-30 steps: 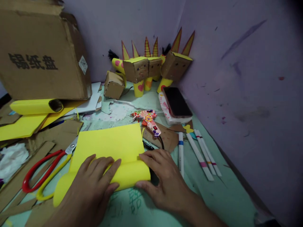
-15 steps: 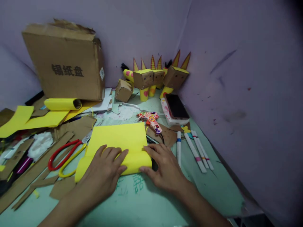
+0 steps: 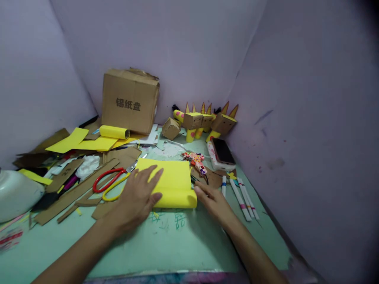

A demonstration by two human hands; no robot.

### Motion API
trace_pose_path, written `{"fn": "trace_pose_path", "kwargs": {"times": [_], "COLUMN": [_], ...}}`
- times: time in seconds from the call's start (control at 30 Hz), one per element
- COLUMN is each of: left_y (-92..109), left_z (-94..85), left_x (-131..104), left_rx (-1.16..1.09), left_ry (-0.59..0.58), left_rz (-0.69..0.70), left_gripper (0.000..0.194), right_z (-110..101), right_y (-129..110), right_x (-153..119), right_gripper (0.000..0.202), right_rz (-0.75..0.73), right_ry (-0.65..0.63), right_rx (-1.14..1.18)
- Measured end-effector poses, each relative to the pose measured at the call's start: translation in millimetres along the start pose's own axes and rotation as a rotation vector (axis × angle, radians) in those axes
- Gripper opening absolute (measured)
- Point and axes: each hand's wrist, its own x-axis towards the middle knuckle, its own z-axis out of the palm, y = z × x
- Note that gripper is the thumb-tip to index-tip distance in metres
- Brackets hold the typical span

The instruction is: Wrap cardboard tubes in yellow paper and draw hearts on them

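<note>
A yellow sheet lies on the tabletop in front of the person, and it looks only partly rolled: its near edge is curled into a roll, while the far part is flat and unrolled, with no fastening to be seen. The left hand is spread wide over the sheet's left side; the right hand has loosely bent fingers at the roll's right end, and I cannot tell whether it grips it. A closed yellow tube rests among papers farther back, and figures with cardboard heads stand against the wall, seemingly well advanced. The cardboard box reads 锡纸盘 in dark print; a cardboard piece seems to bear "23". Green handwriting on the tabletop and red print on a clear wrapper are too unclear to read.
</note>
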Motion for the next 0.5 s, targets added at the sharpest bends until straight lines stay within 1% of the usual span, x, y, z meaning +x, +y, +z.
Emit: {"fn": "trace_pose_path", "kwargs": {"times": [0.03, 0.07, 0.1, 0.13, 0.17, 0.2, 0.23, 0.27, 0.33, 0.4, 0.5], "left_y": [-8, -18, -28, -37, -47, -55, -62, -68, -75, -79, -79], "left_z": [-5.4, -10.8, -15.6, -19.3, -21.5, -21.9, -20.4, -17.2, -7.5, 2.6, 11.1], "left_x": [-4, -7, -10, -12, -12, -13, -12, -12, -10, -9, -7], "left_rx": [-0.051, -0.107, -0.157, -0.197, -0.227, -0.247, -0.265, -0.284, -0.326, -0.359, -0.377], "left_ry": [0.116, 0.209, 0.287, 0.311, 0.287, 0.238, 0.167, 0.101, 0.005, -0.034, -0.041], "left_rz": [-0.068, -0.176, -0.323, -0.488, -0.636, -0.739, -0.812, -0.846, -0.861, -0.851, -0.855], "left_gripper": [0.052, 0.053, 0.053, 0.052, 0.052, 0.051, 0.049, 0.047, 0.042, 0.04, 0.037], "right_z": [-1, -2, -2, -1, 0, 1, 3, 5, 7, 8, 8], "right_y": [4, 9, 14, 18, 21, 23, 24, 24, 22, 19, 13], "right_x": [2, 5, 7, 10, 12, 15, 17, 19, 24, 28, 32], "right_gripper": [0.042, 0.042, 0.041, 0.04, 0.041, 0.042, 0.043, 0.042, 0.037, 0.033, 0.033], "right_rz": [0.031, 0.052, 0.069, 0.087, 0.106, 0.122, 0.138, 0.155, 0.191, 0.229, 0.277], "right_ry": [0.01, 0.023, 0.033, 0.04, 0.046, 0.05, 0.054, 0.06, 0.072, 0.078, 0.082], "right_rx": [0.041, 0.056, 0.06, 0.069, 0.077, 0.083, 0.089, 0.093, 0.096, 0.102, 0.132]}}
